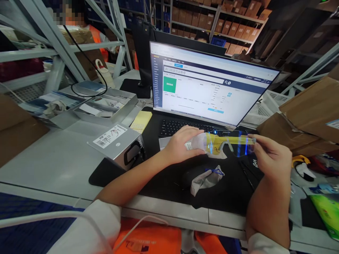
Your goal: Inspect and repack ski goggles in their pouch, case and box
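Note:
A pair of sports sunglasses [239, 144] with a clear, yellow and blue-reflecting lens is held level above the black desk mat. My left hand [184, 144] pinches its left end, with a pale cloth or tag [198, 141] under the fingers. At the other end of the lens, my right hand [272, 151] grips the edge between thumb and fingers. Below them lies a grey drawstring pouch [208, 179] with a blue cord. To the left stands a silver glasses box [116, 141] with a white barcode label.
Behind the hands are a black keyboard [172, 127] and a lit monitor [206, 84]. Yellow notes [141, 121] and an open grey tray [106, 109] lie at left. Cardboard boxes [312, 102] and a green packet [325, 211] are at right. A person in an orange vest [97, 38] is beyond the frame.

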Action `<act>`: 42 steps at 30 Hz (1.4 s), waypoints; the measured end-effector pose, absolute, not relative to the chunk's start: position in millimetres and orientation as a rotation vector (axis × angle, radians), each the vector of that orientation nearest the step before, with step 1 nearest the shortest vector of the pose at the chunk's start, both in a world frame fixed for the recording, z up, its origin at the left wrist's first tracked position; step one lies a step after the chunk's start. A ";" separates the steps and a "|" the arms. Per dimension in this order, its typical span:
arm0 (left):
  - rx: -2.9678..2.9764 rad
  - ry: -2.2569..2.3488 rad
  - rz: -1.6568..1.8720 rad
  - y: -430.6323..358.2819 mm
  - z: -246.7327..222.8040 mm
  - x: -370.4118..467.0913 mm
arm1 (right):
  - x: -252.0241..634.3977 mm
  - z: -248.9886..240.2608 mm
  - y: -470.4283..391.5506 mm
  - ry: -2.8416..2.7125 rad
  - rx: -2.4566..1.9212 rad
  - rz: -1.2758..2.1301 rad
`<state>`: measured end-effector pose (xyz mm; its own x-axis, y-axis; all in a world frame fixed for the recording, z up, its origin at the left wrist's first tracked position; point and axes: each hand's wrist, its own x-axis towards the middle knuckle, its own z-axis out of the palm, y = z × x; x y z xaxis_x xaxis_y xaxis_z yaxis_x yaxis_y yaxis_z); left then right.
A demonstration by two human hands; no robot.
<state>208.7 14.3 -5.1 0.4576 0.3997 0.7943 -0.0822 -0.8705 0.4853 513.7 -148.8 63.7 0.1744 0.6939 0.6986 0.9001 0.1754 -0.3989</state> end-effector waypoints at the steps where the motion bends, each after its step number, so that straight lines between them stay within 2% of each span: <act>1: 2.251 0.260 1.404 14.6 -5.5 208.8 | 513.8 63.7 -149.2 -1.580 -1.570 -0.301; 14: 2.297 0.190 1.502 18.6 -8.7 208.5 | 506.2 65.5 -147.2 -1.598 -1.581 -0.289; 26: 2.357 0.329 1.297 18.8 -12.4 206.3 | 497.0 70.6 -151.4 -1.677 -1.529 -0.329; 42: 2.399 0.295 1.293 19.4 -15.6 204.0 | 482.8 79.1 -157.2 -1.734 -1.479 -0.352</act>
